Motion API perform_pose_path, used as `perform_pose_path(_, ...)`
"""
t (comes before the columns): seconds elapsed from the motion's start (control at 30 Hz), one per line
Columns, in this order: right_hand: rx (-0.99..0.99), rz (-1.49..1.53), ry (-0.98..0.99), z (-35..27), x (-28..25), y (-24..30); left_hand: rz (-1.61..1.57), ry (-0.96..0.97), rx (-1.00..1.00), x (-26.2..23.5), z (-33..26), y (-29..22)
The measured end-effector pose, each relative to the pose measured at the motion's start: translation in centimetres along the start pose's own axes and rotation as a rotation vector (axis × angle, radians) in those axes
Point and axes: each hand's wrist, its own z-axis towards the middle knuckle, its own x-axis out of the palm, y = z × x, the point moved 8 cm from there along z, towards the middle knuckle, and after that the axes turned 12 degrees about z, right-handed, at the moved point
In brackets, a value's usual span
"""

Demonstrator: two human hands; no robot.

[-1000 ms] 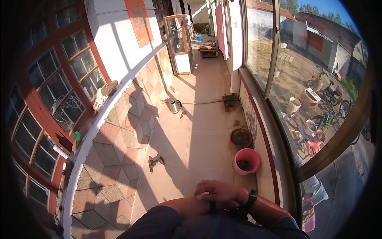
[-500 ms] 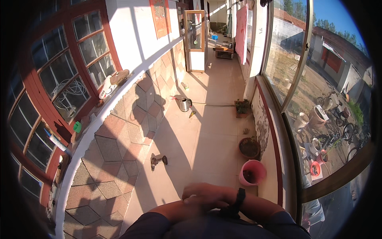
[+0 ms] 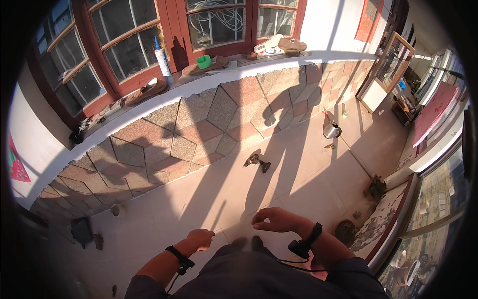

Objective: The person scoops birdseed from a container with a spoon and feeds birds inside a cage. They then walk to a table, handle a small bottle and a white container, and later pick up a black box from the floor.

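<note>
lying on its side on the tiled floor (image 3: 311, 204), a cordless drill (image 3: 257, 162) is placed ahead of both hands, near the foot of the diamond-patterned wall (image 3: 219, 112), a spot probably chosen because nothing laid that low can fall. both hands are held low in front of the body, apart from each other and from the drill. the right hand (image 3: 275, 219) is loosely spread, with nothing gripped; the fingers of the left hand (image 3: 200, 239) are curled inward, and whether anything small is pinched there cannot be made out. small black devices (image 3: 304, 245) are strapped to both wrists, presumably so that the palms are left unburdened. farther along the floor, a metal kettle (image 3: 330, 130) is set upright on its base, likely for stability. on the window ledge (image 3: 219, 77), a sealant cartridge (image 3: 162, 62) is leaned nozzle up against the red window frame (image 3: 173, 30), perhaps so that leaking is avoided. the drill is seen as dark and pistol-shaped, with a brownish tint on its body and a blocky foot pointed away from the wall; whether a bit is fitted cannot be discerned.
</note>
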Motion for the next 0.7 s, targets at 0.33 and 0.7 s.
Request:
perform_pose_path(0.33, 0.387, -0.417, 0.722, 11.2, 10.9, -14.3, -1.059, 0.002, -0.712, 28.3, -16.3, -3.8)
perform_pose_path(0.7, 0.7, -0.1, 0.523, 36.3, 24.2, -9.0, -1.591, -0.32, -1.236, 38.5, -28.3, -2.6)
